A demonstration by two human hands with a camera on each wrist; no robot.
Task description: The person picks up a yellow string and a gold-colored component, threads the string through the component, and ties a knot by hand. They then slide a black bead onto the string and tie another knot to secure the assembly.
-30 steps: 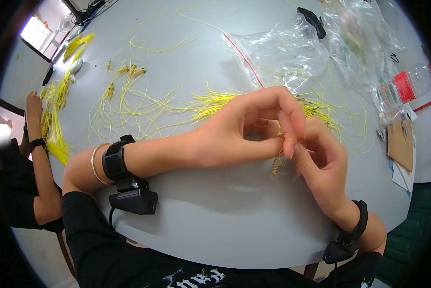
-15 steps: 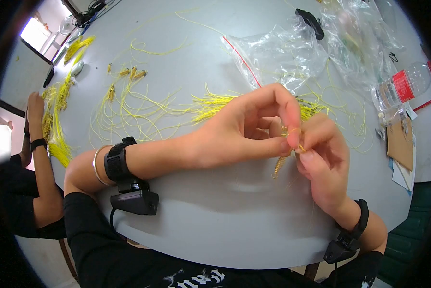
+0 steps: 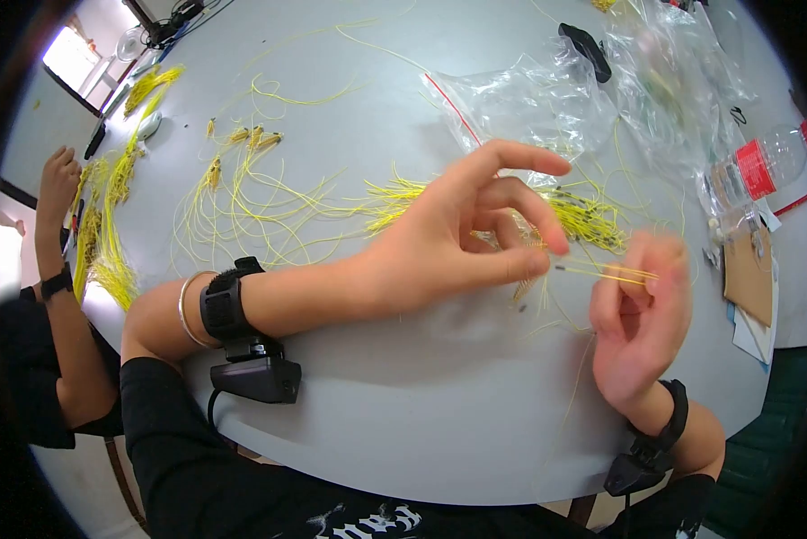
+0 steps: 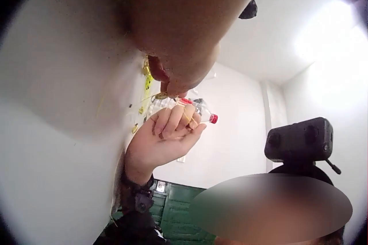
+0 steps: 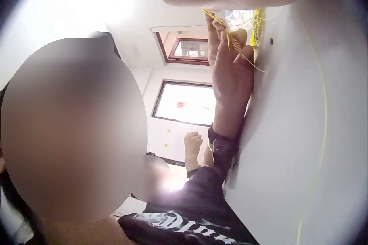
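Over a smooth grey tabletop (image 3: 403,404), toward three o'clock in the head view, the blurred right hand (image 3: 642,314) pinched thin, straight yellow strands (image 3: 628,269), their long axis nearly level, their ends pointing to nine o'clock. Toward two, the left hand (image 3: 480,238) held a slim, ribbed gold-coloured coil (image 5: 237,45) between thumb and bent fingers, index finger apart; the coil's lower end pointed to seven. Beyond lay a spiky bright-yellow bundle (image 3: 592,217) and, toward one, a crinkled clear plastic bag (image 3: 534,108).
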